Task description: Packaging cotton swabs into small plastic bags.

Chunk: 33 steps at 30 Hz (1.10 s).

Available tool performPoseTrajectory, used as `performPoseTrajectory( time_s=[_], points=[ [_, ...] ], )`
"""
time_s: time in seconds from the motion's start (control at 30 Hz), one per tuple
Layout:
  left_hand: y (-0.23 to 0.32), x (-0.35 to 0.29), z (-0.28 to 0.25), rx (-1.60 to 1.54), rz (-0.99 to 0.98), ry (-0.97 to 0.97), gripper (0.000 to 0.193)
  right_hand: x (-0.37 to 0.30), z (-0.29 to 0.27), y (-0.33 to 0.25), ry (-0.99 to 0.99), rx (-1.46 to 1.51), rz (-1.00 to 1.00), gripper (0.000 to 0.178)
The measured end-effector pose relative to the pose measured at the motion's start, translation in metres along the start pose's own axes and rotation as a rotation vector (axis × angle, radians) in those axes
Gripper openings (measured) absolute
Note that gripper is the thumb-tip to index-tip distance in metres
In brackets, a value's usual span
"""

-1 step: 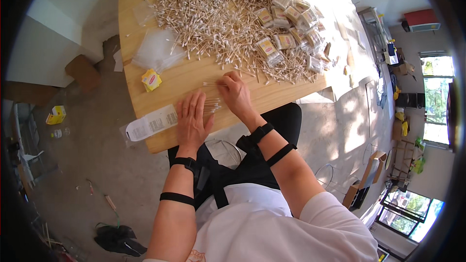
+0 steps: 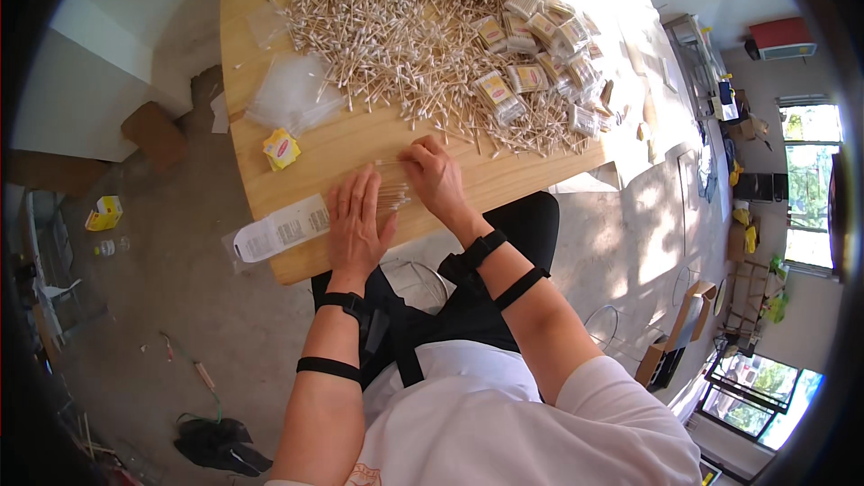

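My left hand [image 2: 355,218] lies with its fingers flat over a clear plastic bag with a white printed card [image 2: 283,230] in it. From under those fingers a row of cotton swabs [image 2: 392,195] sticks out toward the right; how far they reach into the bag is hidden. Just to the right, my right hand [image 2: 436,176] is closed in a pinch at the ends of a few thin swabs. Their other ends point left, close to my left fingertips. Above both hands spreads a big heap of loose cotton swabs [image 2: 387,36].
Several filled swab packs [image 2: 497,94] lie on the heap's right side. Clear empty bags [image 2: 295,94] and a small stack of yellow cards [image 2: 281,150] are at the left of the wooden table [image 2: 256,184]. The table's near edge runs just below my hands.
My right hand has shifted slightly left, bringing the pinched swabs closer to my left fingertips. My left hand stays where it was.
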<state>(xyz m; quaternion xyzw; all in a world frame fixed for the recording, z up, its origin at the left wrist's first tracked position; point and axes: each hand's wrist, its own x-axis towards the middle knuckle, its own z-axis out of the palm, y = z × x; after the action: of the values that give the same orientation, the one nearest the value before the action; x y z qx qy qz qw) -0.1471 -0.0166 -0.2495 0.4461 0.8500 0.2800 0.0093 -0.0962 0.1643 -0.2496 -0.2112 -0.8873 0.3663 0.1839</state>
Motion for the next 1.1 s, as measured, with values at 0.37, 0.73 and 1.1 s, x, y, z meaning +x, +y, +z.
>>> performPoseTrajectory(
  time_s=[0.37,0.73,1.1],
  points=[
    [-0.002,-0.003,-0.001,0.065,-0.012,-0.033,0.074,0.004,-0.031,0.022,0.334,-0.316,0.141,0.019],
    [0.000,0.000,-0.001,0.074,-0.013,-0.039,0.063,0.003,-0.020,0.001,0.183,-0.145,0.272,0.021],
    [-0.002,0.000,0.001,0.074,-0.008,-0.010,0.061,-0.011,-0.042,0.029,-0.004,-0.230,0.207,0.014]
  ],
)
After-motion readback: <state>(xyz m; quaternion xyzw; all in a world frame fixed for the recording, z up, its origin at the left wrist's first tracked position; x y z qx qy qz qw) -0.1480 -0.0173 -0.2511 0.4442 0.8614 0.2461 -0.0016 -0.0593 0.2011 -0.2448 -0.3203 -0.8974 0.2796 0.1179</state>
